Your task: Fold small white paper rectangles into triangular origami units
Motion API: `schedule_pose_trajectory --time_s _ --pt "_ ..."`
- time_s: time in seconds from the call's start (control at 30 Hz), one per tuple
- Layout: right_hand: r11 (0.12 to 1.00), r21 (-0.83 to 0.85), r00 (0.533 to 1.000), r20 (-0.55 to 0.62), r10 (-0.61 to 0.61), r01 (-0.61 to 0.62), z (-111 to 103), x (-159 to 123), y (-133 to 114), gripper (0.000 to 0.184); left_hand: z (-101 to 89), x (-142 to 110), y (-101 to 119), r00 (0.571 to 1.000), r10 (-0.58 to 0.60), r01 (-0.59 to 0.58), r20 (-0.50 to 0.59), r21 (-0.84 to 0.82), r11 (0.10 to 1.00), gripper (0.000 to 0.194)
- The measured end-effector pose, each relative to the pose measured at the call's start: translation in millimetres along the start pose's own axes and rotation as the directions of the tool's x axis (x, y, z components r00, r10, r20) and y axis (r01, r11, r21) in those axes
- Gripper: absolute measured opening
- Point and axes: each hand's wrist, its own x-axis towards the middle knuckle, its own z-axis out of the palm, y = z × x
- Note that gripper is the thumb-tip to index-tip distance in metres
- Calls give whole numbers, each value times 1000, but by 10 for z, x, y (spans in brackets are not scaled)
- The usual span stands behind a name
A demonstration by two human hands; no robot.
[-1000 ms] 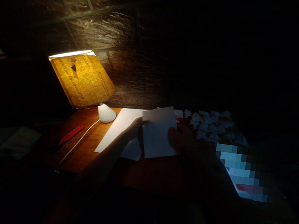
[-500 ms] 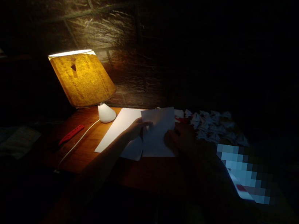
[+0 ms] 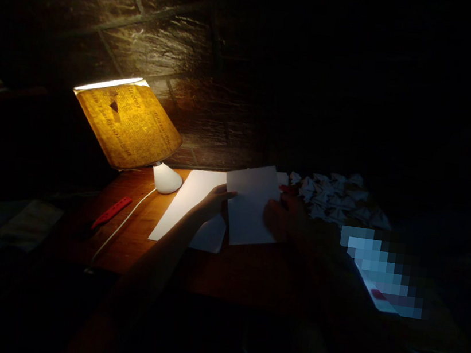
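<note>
White sheet (image 3: 249,207), held by its sides between left hand (image 3: 215,198) and right hand (image 3: 279,217) towards the surface's (image 3: 137,230) far edge; likely light, bendable, easily creased, best pinched near the edges.

The table's (image 3: 245,267) near middle has room. Behind it the held paper (image 3: 249,210) blocks the way, with the lamp (image 3: 129,125) far left, folded papers (image 3: 323,189) far right.

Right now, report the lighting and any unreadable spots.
In the head view, the lamp brightens the wall and the white paper near the left hand; in that same view, the right hand, at the held sheet, is in deep shadow; at the head view's right, a bluish glowing patch is pixelated past reading.
</note>
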Motion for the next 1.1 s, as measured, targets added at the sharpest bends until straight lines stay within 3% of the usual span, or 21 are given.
schedule_pose_trajectory --time_s 0.17,0.37,0.7,0.97,1.1 --pt "995 -68 997 49 -67 71 -30 -52 -157 10 -14 5 -17 998 -21 23 -62 31 999 46" --pt "974 -188 992 58 -116 125 -35 -77 -177 21 -12 0 -19 998 -17 21 -68 52 998 43" --pt "965 -242 993 87 -77 96 -16 -90 -142 21 22 -15 17 994 -50 53 -97 21 998 36" --pt "971 -214 992 88 -91 108 -7 -91 -131 22 35 -44 59 996 -62 65 -68 33 997 40" --pt "993 -101 997 54 -60 65 -15 -57 -114 18 8 -18 8 996 -34 38 -77 50 998 43"
